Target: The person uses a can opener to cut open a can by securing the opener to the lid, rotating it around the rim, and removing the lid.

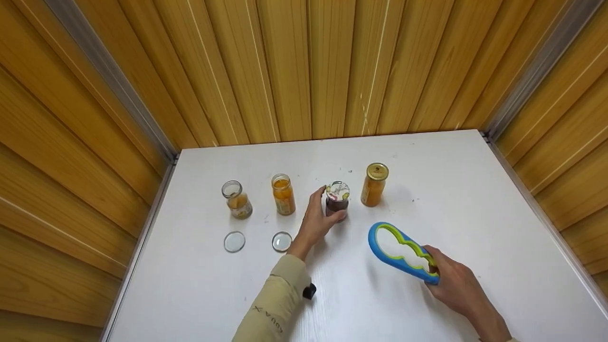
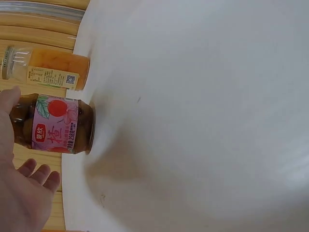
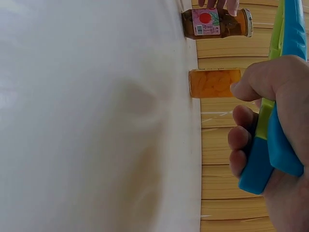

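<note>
while left hand (image 1: pixel 319 222) spreads round dark jar (image 1: pixel 336 206) with patterned lid (image 1: pixel 338 191), thumb at near side, some fingers apart from glass, whether it grips can't be told; dark jar stands upright on white table (image 1: pixel 351 304), between gold-lidded jar (image 1: pixel 374 190) and open orange jar (image 1: pixel 284 195); right hand (image 1: pixel 456 282) grips end of blue-and-green looped tool (image 1: pixel 400 263), loop raised above table; farther left, second open jar (image 1: pixel 239 205); left loose lid (image 1: pixel 234 242) and right loose lid (image 1: pixel 282 242) lie flat, nearer person

Soft shadows and pale glare mark the brightly lit tabletop (image 1: pixel 190 294).
</note>
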The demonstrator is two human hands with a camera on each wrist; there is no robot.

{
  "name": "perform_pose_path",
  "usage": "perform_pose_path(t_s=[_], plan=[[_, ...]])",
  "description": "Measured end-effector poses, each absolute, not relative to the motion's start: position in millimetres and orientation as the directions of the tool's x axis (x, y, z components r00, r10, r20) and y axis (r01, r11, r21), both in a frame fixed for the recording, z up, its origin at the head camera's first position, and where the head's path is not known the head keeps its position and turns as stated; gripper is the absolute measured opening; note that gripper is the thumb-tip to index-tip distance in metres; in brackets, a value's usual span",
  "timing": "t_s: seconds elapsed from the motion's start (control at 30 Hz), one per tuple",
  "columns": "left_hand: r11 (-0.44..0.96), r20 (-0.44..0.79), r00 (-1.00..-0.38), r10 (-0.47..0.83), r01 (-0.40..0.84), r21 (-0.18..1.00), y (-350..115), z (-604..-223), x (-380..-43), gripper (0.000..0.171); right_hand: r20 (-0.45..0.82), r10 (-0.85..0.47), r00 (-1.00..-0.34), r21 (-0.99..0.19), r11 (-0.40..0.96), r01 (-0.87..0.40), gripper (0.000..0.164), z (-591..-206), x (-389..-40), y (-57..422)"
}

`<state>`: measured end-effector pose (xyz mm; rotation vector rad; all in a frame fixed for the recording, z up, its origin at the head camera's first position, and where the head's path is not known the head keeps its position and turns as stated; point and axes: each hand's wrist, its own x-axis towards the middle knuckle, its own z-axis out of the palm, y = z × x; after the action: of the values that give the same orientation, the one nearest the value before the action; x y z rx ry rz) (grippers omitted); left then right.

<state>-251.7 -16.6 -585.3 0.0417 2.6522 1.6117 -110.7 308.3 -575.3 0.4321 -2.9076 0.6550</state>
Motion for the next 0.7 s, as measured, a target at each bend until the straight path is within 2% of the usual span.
perform_pose_path(t_s=[0.13, 0.33, 0.7], plan=[[0.417, -0.009, -0.998, 0.057, 0.016, 0.909, -12, -588, -258, 0.092, 0.184, -0.241, -0.953, -0.406, 0.864, -0.297, 0.071, -574, -110, 309], [0.325, -0.047, -0.999, 0.025, -0.036, 0.945, -4, -588, -264, 0.094, 0.157, -0.230, -0.961, -0.421, 0.864, -0.275, 0.069, -573, -109, 310], [0.169, -0.116, -0.993, -0.008, -0.116, 0.979, 10, -583, -272, 0.090, 0.208, -0.244, -0.947, -0.392, 0.867, -0.309, 0.070, -577, -108, 311]])
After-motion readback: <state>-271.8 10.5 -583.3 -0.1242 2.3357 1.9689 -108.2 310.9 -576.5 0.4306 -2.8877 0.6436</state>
